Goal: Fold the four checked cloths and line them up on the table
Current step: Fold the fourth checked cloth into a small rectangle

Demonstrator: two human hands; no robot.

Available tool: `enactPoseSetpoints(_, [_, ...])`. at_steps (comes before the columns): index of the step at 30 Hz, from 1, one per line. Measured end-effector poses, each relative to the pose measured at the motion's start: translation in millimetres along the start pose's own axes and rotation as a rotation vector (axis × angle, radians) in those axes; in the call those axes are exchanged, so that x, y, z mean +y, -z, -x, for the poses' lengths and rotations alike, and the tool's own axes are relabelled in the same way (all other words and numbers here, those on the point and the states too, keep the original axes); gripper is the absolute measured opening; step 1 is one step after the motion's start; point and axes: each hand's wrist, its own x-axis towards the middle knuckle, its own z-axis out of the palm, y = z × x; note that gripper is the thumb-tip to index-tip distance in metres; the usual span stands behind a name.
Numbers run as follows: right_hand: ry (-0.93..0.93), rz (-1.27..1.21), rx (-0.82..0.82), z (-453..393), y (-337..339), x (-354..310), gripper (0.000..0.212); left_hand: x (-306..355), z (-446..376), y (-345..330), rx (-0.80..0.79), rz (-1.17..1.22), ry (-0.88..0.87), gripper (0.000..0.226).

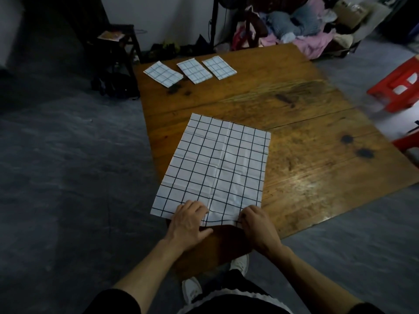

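Head view, hands at the near table edge. My left hand lies palm down on the near hem of the open cloth, fingers spread flat over the fabric and thumb pointing toward my right hand; it presses rather than pinches, and I cannot tell whether any fabric is caught under it. My right hand sits at the same hem, just right of the left, fingers curled at the cloth's near right corner; the fingertips are hidden, so I cannot tell whether they hold the edge or merely touch it. Between the two hands a short stretch of hem is slightly rippled.

The cloth, white with a black grid, extends away from both hands, spread flat on the table, with a lengthwise crease running from between the hands to its far edge. Its left edge lies along the table's left edge, out beyond my left hand.

Well beyond the hands, at the far left part of the table, three folded cloths lie in a row: left, middle, right. They sit close beside one another, each slightly angled, none overlapping.

Far right of my right hand, off the table, a red stool. Below the hands, my white shoes on the grey floor.
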Motion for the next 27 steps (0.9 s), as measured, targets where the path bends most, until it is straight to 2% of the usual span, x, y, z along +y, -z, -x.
enactPoseSetpoints(2, [-0.007, -0.066, 0.015, -4.0, 12.0, -1.3, 0.007, 2.4, -0.4, 2.0, 0.002, -0.03, -0.012, 0.047])
enactPoseSetpoints(8, [-0.003, -0.077, 0.055, -6.0, 39.5, 2.0, 0.002, 1.0, -5.1, 14.3, 0.134, -0.003, 0.053, 0.019])
enactPoseSetpoints(12, [0.034, 0.029, -0.013, -3.2, 50.3, -8.6, 0.053, 12.2, -9.5, 26.8, 0.142, 0.025, 0.028, 0.016])
enactPoseSetpoints(14, [0.05, 0.105, -0.066, -0.1, 48.9, -16.3, 0.064, 18.7, -11.3, 30.7, 0.152, 0.04, 0.022, 0.014])
enactPoseSetpoints(15, [0.046, 0.121, -0.054, 1.5, 45.9, -17.9, 0.059, 21.1, -11.7, 32.4, 0.163, 0.046, 0.016, 0.014])
enactPoseSetpoints(19, [0.048, 0.112, 0.145, 3.0, 42.6, -20.3, 0.013, 22.7, -7.9, 42.8, 0.209, 0.055, -0.044, 0.019])
enactPoseSetpoints(20, [0.047, 0.107, 0.163, 4.2, 45.2, -20.5, 0.008, 20.4, -6.2, 45.7, 0.217, 0.049, -0.056, 0.019])
enactPoseSetpoints(27, [-0.037, 0.092, 0.202, 27.8, 61.9, -5.9, 0.005, -6.2, 2.1, 61.5, 0.159, -0.04, -0.051, 0.02])
